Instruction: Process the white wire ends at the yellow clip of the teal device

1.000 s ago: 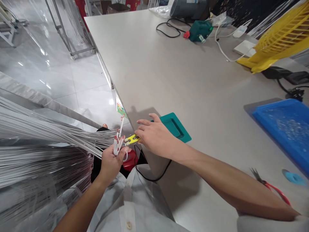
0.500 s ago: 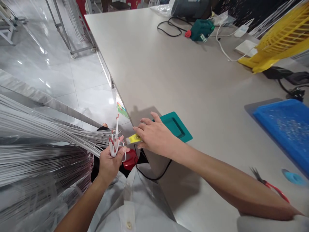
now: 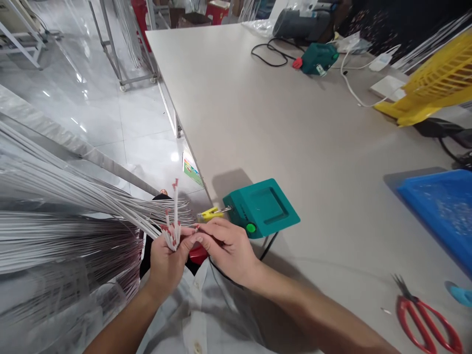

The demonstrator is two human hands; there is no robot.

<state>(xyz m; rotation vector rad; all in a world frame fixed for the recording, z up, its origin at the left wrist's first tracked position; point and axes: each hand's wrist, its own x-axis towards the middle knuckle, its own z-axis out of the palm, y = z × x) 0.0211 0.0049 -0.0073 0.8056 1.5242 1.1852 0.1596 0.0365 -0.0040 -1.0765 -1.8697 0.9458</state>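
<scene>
My left hand (image 3: 167, 263) is closed around a bunch of white wires (image 3: 173, 236) whose red tips stick up above the fingers. My right hand (image 3: 230, 248) meets it, thumb and fingers pinched on a red-tipped wire end (image 3: 197, 227) between the two hands. Just beyond the right fingers, a teal machine (image 3: 258, 206) with a green button sits at the table edge. A yellow piece (image 3: 211, 213) with a metal shaft projects from its left side towards the wires.
Long white wires (image 3: 92, 182) stretch in from the left. On the table (image 3: 258, 113) lie red-handled scissors (image 3: 420, 314) and a blue tray (image 3: 438, 201). A yellow fan (image 3: 435, 83) and a second teal machine (image 3: 319, 58) are at the back right.
My right hand has come away from the yellow piece, down and towards my left hand, and now pinches a wire end. The teal machine and the scissors are more fully visible.
</scene>
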